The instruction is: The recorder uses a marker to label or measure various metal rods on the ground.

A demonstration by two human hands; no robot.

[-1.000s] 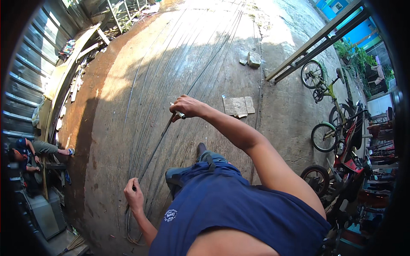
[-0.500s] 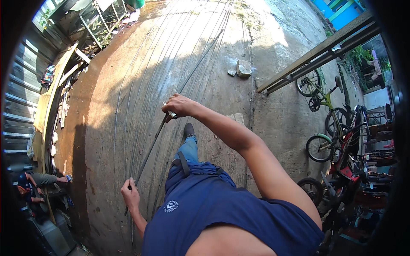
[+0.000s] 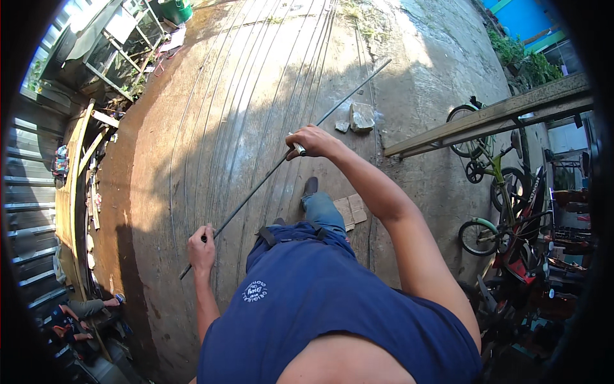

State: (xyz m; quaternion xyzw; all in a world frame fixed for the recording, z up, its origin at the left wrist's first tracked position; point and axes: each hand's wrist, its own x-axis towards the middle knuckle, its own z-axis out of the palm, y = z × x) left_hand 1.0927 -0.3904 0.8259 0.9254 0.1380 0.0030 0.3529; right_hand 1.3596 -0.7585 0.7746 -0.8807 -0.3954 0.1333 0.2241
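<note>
A long, thin dark metal rod point(image 3: 352, 95) runs slantwise in front of me, from low on the left to high on the right. My right hand point(image 3: 311, 141) is closed around its middle stretch. A short, shiny metal tube-like piece point(image 3: 299, 149) also pokes out of that hand; its kind is unclear. Nearer the rod's lower end, my left hand point(image 3: 202, 247) grips it with bent fingers. Something small and black shows at the left thumb, too small to name.
Several long thin lines, apparently rods, run along the concrete ground point(image 3: 147, 192). Broken concrete blocks point(image 3: 362, 118) lie ahead, flat cardboard point(image 3: 349, 211) by my foot. Right: a metal beam point(image 3: 486, 118), bicycles point(image 3: 495, 169), a red motorcycle point(image 3: 521, 265). Left: planks point(image 3: 80, 166) and a seated person point(image 3: 73, 323).
Both hands and the rod have moved up in the picture, and the right hand has gone rightward. The rod now lies at a flatter slant. Both hands keep their hold.
</note>
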